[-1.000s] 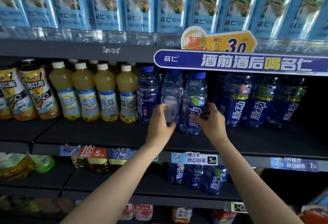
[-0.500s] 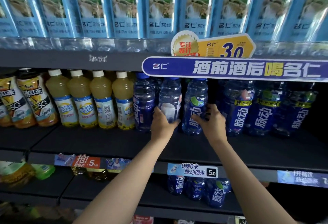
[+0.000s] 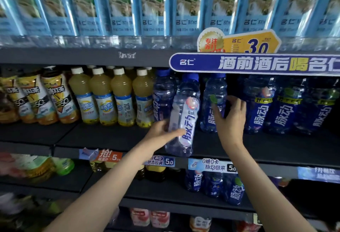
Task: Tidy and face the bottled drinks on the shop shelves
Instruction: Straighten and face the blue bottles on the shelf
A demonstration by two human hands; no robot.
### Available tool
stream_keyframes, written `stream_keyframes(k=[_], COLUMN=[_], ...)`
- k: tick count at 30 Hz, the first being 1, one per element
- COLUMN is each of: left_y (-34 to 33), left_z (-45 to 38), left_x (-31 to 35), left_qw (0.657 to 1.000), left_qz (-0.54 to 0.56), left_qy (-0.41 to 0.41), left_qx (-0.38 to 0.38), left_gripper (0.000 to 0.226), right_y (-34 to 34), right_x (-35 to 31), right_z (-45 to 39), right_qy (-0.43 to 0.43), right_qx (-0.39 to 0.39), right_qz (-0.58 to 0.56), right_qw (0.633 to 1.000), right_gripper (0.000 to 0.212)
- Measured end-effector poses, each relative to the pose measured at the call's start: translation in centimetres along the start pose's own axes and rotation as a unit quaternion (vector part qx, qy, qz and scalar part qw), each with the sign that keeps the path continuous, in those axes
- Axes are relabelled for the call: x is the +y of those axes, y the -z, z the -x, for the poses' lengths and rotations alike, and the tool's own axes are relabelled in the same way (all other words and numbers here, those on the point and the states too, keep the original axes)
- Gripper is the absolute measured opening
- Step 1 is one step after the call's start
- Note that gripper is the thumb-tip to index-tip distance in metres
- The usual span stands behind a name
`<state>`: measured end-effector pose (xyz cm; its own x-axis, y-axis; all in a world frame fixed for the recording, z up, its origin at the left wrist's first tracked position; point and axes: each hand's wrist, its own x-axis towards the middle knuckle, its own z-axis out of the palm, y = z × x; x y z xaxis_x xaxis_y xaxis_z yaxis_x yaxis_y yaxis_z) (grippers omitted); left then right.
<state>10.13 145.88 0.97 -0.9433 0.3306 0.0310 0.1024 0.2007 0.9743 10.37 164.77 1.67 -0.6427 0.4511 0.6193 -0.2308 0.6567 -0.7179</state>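
While a blue-capped bottle with a pale label is held tilted in front of the middle shelf, its base hanging over the shelf's front edge, it is gripped low on its body by the left hand, whose fingers and thumb are curled round it. Its cap leans to the right, and its label with white and blue characters is turned toward the camera. Just to its right a second blue bottle stands upright on the shelf and is grasped by the right hand, the thumb set on its front and the fingers wrapped round its right side. A dark blue bottle stands just left of the tilted one, partly hidden behind it. Further right, a row of dark blue bottles is lined up with labels facing out. To the left, yellow juice bottles with white caps are ranged side by side, and beyond them iced-tea bottles. Above, light blue water bottles fill the top shelf, with a blue banner fixed along its edge. Price tags are fixed under the middle shelf.
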Motion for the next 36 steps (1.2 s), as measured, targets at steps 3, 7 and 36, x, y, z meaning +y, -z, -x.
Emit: stream_keyframes(k=[3, 7, 36], left_y=[2.3, 5.3, 15.1], left_z=[1.9, 3.9, 9.9], left_x=[0.3, 0.9, 1.4], left_qw=[0.999, 0.998, 0.963], left_qz=[0.007, -0.060, -0.176], left_qy=[0.021, 0.001, -0.202], left_qx=[-0.032, -0.018, -0.037], left_gripper=[0.017, 0.030, 0.075], right_y=[-0.6, -2.5, -3.7], right_x=[-3.9, -7.8, -15.5], right_z=[1.3, 3.5, 9.3], right_qy=[-0.115, -0.202, -0.377], right_qx=[-0.166, -0.257, -0.163], right_qz=[-0.222, -0.261, -0.448], right_qw=[0.954, 0.908, 0.794], right_gripper=[0.050, 0.069, 0.051])
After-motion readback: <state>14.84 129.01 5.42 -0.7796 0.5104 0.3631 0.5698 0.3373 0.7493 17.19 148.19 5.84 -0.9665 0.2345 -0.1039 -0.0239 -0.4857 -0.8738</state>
